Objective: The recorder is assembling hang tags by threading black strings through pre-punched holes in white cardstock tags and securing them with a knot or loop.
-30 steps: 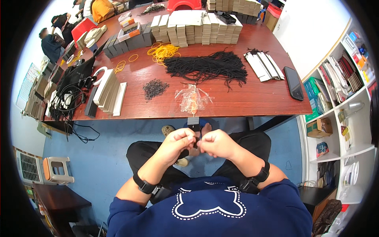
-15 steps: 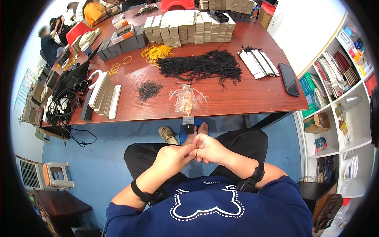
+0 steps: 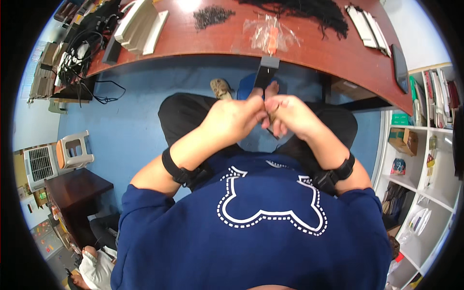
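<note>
My left hand (image 3: 236, 116) and my right hand (image 3: 294, 115) meet over my lap, just short of the table edge. A thin black cord (image 3: 271, 129) shows between them, its lower end hanging by the right fingers. Both hands are closed, with fingertips pinched around the cord; motion blurs part of the right fingers. Beyond the hands, a dark block (image 3: 267, 67) juts out from the table edge. Behind it an orange-handled tool with a thin metal tip (image 3: 273, 41) lies under clear tape (image 3: 255, 36).
On the red-brown table (image 3: 193, 46) lie a pile of small black pieces (image 3: 212, 17), a bundle of black cords (image 3: 314, 10), white strips (image 3: 367, 30), a phone (image 3: 399, 67) and stacked cards (image 3: 137, 26). Shelves (image 3: 411, 181) stand right; a stool (image 3: 75, 150) stands left.
My view has tilted down and shifted, so the table sits higher in the picture. My hands have drawn slightly apart, and the black cord now shows between them.
</note>
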A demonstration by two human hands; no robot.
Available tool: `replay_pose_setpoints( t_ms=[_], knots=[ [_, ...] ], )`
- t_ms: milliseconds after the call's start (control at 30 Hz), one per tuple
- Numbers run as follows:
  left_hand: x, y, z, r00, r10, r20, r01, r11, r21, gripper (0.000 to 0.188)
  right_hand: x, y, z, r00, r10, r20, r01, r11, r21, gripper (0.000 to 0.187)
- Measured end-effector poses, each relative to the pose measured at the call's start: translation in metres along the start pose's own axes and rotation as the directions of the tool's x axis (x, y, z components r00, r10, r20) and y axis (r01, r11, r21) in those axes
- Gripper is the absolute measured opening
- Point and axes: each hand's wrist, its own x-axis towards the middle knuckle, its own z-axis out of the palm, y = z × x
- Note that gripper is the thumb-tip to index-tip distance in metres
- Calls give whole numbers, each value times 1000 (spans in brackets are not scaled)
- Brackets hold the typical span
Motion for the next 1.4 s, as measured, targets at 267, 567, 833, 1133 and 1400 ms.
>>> replay_pose_setpoints(
  t_ms=[267,567,833,1133,1400],
  knots=[
    [8,1,-1,931,-362,54,307,693,-652,10,-1,-7,-5,999,-41,8,41,985,-170,40],
    [17,-4,-11,915,-376,143,347,557,-755,14,-3,-21,2,936,-302,-183,181,855,-485,25],
    [13,-4,-13,877,-395,273,437,421,-795,12,5,-12,14,893,-436,-110,424,898,-119,12],
    [15,6,-23,917,-300,261,396,632,-666,3,11,-5,19,833,-497,-242,501,864,-50,6],
    [22,-11,-21,882,-326,341,407,159,-900,13,5,-7,28,684,-687,-245,626,726,-285,5]
  ],
)
